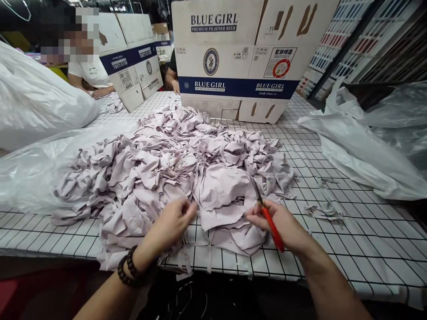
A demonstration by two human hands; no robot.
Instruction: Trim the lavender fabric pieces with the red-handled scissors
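A large heap of crumpled pale pink-grey fabric pieces (143,164) covers the middle of the table. My right hand (271,218) holds scissors (271,224) with red handles, their dark blades pointing up and away over the fabric. Nearer the front edge, my left hand (180,215) is closed, thumb against curled fingers, at the front of the heap; what it pinches, if anything, is too small to make out. Between the hands lies a flatter fabric piece (223,191) with a ragged lower edge. Thin strips hang over the table's front edge below.
The table (333,249) has a white cover with a black grid. Cardboard cartons (220,58) stand behind the heap. Plastic bags lie left (36,98) and right (373,151). Small scraps (323,212) lie at the right. A person (88,71) sits at the far left; another person's hand (175,85) shows between cartons.
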